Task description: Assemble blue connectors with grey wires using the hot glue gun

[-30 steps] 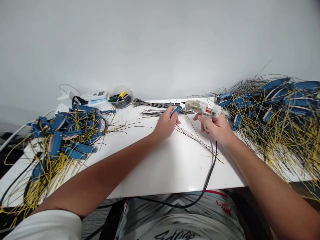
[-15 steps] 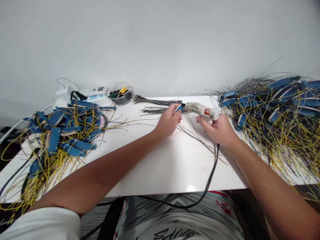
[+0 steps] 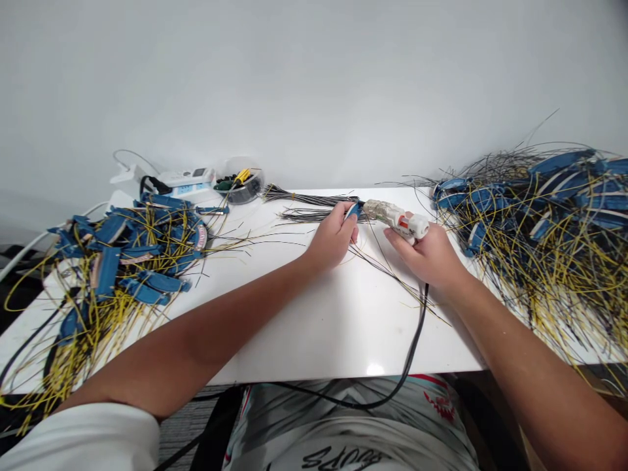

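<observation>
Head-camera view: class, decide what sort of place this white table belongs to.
Probably a cable-assembly workbench: the right hand holds a hot glue gun, the left hand holds a blue connector, and heaps of wired blue connectors lie on both sides.

Shirt lettering [image 3: 341, 458] — upside down, unreadable.

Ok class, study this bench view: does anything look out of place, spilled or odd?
Yes. Yellow wires from the right-hand heap of blue connectors spill over the table edge. Loose black wires also stray across the table, and the glue gun cord drapes over the front edge.
</observation>
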### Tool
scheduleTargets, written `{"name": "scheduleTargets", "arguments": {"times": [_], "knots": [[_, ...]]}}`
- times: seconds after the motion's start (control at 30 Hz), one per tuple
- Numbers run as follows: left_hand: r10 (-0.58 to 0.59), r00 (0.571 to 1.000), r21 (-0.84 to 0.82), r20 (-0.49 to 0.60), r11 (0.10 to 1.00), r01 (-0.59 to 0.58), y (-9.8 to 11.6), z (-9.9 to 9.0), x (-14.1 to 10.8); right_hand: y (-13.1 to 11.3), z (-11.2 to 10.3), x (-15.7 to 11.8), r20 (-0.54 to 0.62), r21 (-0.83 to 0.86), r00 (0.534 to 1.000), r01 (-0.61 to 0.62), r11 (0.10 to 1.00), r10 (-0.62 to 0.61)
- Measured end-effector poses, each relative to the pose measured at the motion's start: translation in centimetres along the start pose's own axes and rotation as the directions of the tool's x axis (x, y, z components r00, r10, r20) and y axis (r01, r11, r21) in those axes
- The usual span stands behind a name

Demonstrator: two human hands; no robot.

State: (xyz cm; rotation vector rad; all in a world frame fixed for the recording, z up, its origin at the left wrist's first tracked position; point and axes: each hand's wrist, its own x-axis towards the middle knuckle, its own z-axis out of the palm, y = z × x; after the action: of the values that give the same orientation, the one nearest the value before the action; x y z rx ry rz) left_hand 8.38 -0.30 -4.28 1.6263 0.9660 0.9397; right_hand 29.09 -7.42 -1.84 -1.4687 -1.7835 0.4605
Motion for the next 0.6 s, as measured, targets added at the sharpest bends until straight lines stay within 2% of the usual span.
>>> {"name": "scheduleTargets", "arguments": {"times": [0.6], "knots": [[-0.002,1.0,-0.015,0.024,1.0,0.002,-0.28,0.04,0.06,0.09,0.27,-0.05,0.011,0.014,1.0,-0.027,1.0,0.027]]}}
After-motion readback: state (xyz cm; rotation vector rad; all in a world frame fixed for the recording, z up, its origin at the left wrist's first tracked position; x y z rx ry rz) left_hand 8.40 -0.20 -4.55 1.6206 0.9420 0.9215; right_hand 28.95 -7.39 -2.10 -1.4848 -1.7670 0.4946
